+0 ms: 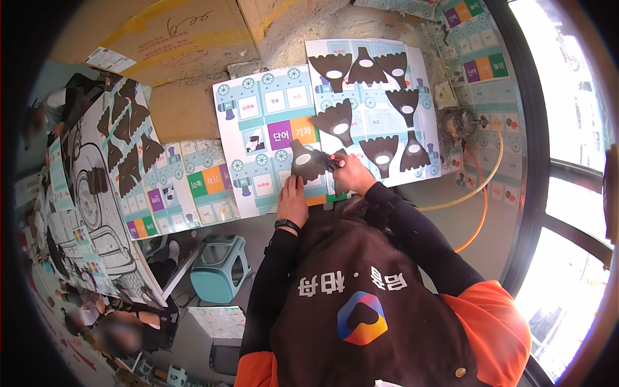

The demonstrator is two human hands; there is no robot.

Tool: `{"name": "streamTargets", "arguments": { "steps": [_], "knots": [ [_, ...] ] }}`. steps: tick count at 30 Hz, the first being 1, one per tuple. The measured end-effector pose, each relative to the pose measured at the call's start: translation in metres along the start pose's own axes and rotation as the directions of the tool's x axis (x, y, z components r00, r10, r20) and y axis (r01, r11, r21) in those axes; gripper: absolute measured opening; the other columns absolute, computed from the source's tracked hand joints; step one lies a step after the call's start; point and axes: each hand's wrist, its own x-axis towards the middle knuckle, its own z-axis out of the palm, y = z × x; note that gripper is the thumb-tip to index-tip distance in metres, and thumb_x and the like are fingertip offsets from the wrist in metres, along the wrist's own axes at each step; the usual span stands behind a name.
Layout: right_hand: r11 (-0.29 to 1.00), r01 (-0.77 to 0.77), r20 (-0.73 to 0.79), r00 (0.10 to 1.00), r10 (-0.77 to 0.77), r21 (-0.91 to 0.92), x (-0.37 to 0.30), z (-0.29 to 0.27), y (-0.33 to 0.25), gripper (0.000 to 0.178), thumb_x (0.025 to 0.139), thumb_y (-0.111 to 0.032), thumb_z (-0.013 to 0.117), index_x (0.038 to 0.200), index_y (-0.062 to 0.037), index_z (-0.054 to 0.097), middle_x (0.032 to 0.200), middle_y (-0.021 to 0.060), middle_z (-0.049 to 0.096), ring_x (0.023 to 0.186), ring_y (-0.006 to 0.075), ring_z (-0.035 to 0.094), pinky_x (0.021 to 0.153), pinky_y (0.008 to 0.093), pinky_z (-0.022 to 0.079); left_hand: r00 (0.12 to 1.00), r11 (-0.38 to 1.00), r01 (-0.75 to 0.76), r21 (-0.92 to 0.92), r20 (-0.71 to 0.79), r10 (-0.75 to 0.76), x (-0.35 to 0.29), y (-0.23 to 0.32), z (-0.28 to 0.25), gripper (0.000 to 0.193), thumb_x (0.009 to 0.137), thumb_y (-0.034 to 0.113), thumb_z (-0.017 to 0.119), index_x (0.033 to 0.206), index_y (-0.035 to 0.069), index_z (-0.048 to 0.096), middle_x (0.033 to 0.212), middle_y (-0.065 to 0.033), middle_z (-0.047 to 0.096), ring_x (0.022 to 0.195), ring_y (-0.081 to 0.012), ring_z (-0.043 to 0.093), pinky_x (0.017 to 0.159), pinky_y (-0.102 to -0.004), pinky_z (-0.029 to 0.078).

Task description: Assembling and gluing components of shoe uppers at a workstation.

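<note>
My left hand (pixel 293 205) lies with its fingers stretched out, their tips at the near edge of a dark brown fan-shaped piece (pixel 304 169) with a scalloped edge and a pale oval. My right hand (pixel 354 175) is closed round a small black tool (pixel 330 161) with red spots, held against the right side of that piece. Its exact kind is hard to make out. Beneath is a printed board (pixel 225 138) with train wheels and coloured squares. Several similar dark pieces, such as one at the upper middle (pixel 332 68), lie on the board to the right and beyond.
Cardboard boxes (pixel 187 48) stand behind the table. More dark pieces (pixel 129 164) lie on boards at the left, where other people sit. A teal stool (pixel 219 267) stands below. A yellow hose (pixel 480 190) and an orange hose (pixel 482 216) hang at the right, near the window (pixel 574 187).
</note>
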Motion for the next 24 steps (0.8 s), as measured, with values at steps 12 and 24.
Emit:
{"name": "streamTargets", "arguments": {
  "steps": [12,24],
  "knots": [
    [0.982,-0.018,-0.047,0.999,0.027,0.187,-0.002,-0.020,-0.008,0.027,0.086,-0.022,0.065,0.103,-0.0008,0.065,0.094,0.0264,0.069,0.089,0.0464,0.065,0.078,0.0494,0.050,0.966,0.948,0.138,-0.286,-0.171,-0.192,0.013,0.018,0.014,0.054,0.086,0.012,0.068,0.135,-0.002,0.051,0.137,-0.0190,0.051,0.129,-0.0383,0.048,0.108,-0.0470,0.042],
    [0.837,-0.065,-0.096,0.986,0.139,0.544,-0.076,-0.123,0.089,0.043,0.078,-0.012,0.071,0.119,-0.0024,0.062,0.093,0.0127,0.072,0.086,0.0229,0.067,0.079,0.0353,0.051,0.807,0.811,0.559,-0.170,-0.112,-0.580,0.082,0.047,0.023,0.038,0.070,0.022,0.089,0.093,0.005,0.064,0.092,-0.0160,0.066,0.100,-0.0380,0.059,0.090,-0.0481,0.048]
  ]
}}
